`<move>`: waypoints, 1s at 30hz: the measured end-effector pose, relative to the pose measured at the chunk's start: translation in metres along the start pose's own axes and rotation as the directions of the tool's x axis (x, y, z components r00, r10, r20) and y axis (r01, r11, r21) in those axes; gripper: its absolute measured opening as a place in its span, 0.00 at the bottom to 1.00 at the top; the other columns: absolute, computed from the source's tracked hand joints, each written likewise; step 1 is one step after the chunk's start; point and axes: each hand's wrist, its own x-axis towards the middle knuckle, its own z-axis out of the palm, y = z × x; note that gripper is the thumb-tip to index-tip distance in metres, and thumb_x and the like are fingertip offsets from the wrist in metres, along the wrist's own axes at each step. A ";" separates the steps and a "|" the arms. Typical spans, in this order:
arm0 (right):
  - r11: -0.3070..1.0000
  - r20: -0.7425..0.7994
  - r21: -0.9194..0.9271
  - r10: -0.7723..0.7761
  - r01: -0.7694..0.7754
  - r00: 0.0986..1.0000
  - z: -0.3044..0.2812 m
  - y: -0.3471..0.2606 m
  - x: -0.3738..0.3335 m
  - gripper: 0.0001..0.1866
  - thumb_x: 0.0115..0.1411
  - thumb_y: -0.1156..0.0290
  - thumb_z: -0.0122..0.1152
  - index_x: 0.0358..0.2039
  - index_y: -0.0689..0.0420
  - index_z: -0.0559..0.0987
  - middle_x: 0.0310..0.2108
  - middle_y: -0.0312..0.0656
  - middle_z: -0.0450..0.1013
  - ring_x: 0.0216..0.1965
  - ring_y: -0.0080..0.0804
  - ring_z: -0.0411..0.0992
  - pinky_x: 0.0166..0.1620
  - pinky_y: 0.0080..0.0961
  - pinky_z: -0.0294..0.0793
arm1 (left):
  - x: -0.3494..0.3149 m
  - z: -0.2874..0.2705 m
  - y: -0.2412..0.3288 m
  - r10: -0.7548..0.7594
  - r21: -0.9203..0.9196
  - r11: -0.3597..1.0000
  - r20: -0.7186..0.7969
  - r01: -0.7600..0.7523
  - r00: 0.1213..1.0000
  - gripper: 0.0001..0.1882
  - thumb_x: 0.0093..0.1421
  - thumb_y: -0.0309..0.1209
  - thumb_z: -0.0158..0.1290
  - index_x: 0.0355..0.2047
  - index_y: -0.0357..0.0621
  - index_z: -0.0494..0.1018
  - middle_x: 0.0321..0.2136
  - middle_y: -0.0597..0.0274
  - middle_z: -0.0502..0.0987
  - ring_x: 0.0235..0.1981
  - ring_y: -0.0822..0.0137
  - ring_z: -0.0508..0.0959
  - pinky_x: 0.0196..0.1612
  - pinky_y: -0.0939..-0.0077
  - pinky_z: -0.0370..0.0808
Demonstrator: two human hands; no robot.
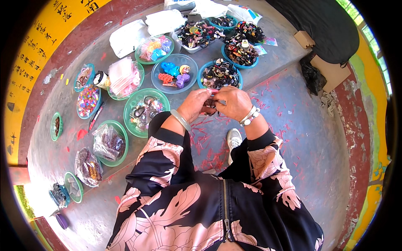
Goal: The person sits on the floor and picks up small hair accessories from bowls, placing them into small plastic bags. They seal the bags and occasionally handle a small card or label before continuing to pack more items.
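Pinching a small pink piece (214, 90) between closed fingertips, your left hand (195, 104) and right hand (235, 103) meet just short of the blue basket (240, 80). The piece looks short and slim, lying roughly left to right; I can't tell which end leads.

Your left hand (195, 103) and right hand (234, 103) meet mid-view, fingers closed round small dark piece (210, 109), pink bit (213, 90) at your fingertips. Pale bangle (180, 120) left, watch (248, 121) right. Just beyond hands: blue basin (240, 77) heaped with dark hair ties (220, 73). Left of it, clear plate (184, 60) with colored pieces (169, 68). Red scraps (205, 153) strewn over floor (301, 175) near your shoe (234, 142).
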 end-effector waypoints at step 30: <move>0.978 -0.017 0.033 0.209 -0.208 0.978 0.006 0.001 0.001 0.07 0.47 0.72 0.55 0.29 0.50 0.77 0.22 0.44 0.73 0.26 0.44 0.72 0.28 0.36 0.70 | 0.003 -0.002 -0.002 -0.017 0.012 1.000 0.097 0.016 0.995 0.13 0.60 0.26 0.44 0.45 0.36 0.66 0.38 0.60 0.73 0.34 0.73 0.76 0.36 0.81 0.77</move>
